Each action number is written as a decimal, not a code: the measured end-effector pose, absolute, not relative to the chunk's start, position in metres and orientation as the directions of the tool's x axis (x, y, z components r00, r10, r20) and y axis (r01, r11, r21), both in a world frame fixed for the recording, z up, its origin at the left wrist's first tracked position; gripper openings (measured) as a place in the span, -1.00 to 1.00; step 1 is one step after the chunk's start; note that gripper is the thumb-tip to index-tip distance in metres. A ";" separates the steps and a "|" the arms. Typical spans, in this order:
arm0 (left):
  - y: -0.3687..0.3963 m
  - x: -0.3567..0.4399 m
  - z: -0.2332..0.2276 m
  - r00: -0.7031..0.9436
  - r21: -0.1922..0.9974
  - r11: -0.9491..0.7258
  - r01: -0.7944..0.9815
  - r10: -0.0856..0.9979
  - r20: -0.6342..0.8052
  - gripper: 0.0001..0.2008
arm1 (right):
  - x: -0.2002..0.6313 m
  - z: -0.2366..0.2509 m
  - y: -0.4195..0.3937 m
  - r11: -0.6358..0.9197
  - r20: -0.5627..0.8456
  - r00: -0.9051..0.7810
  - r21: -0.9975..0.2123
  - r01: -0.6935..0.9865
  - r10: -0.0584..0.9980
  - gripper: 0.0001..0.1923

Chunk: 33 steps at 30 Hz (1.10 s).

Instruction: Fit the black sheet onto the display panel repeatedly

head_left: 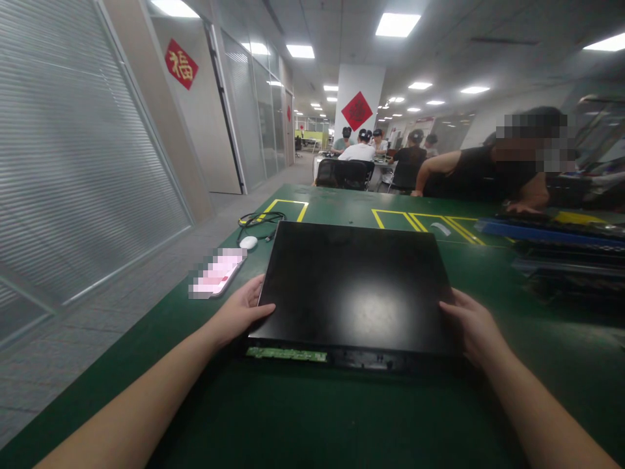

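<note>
The green worktop (342,417) runs wide under everything, and the black flat chassis (354,286) lies in the middle of it, square to me, its lid up and its near edge showing a strip of green circuit board (286,354). I judge I am at the gripping stage, with the chassis bracketed on both sides but resting flat, neither lifted nor turned. My left hand (237,314) is pressed against the chassis's near left corner, fingers curled partly closed around the side, thumb on the top edge; my right hand (472,326) is laid the same way on the near right corner, fingers wrapped down the side where I cannot see their tips. Any slide or lift would, I think, call for even pressure from both sides so the smooth lid does not slip. Nearer me than the chassis, the worktop offers bare room to pull it closer. Right of the chassis, stacked dark trays (561,260) crowd the space, and a person in a black shirt (483,172) leans on the worktop beyond them. Left of the chassis lie a pink phone (217,273), a white mouse (249,242) and a coiled black cable (258,221), near the worktop's left edge.
</note>
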<state>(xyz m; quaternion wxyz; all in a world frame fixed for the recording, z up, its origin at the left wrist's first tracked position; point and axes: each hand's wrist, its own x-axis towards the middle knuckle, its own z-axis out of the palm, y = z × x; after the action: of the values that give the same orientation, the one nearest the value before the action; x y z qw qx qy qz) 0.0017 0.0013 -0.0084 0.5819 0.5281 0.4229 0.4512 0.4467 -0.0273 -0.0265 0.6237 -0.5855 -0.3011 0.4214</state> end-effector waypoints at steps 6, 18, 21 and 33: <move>0.003 0.001 -0.010 0.235 0.999 0.013 -0.044 0.972 -0.002 -0.26 | 0.453 -0.028 -0.026 -0.074 -0.144 0.423 -0.981 -0.177 0.895 -0.44; 0.005 -0.002 -0.013 0.267 0.996 0.069 -0.051 0.962 -0.053 -0.34 | 0.456 -0.028 -0.027 -0.119 -0.174 0.364 -0.978 -0.171 0.915 -0.53; 0.005 -0.002 -0.012 0.269 0.996 0.075 -0.040 0.961 -0.061 -0.34 | 0.456 -0.027 -0.027 -0.136 -0.181 0.371 -0.980 -0.146 0.911 -0.54; 0.005 -0.004 -0.015 0.317 0.999 0.043 -0.024 0.948 -0.033 -0.33 | 0.460 -0.029 -0.027 -0.165 -0.205 0.354 -0.976 -0.140 0.913 -0.56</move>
<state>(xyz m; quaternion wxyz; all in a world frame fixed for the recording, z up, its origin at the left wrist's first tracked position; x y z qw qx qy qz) -0.0041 0.0049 -0.0149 0.5908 0.5561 0.4152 0.4115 0.4596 -0.0271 -0.0290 0.5608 -0.6020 -0.3209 0.4691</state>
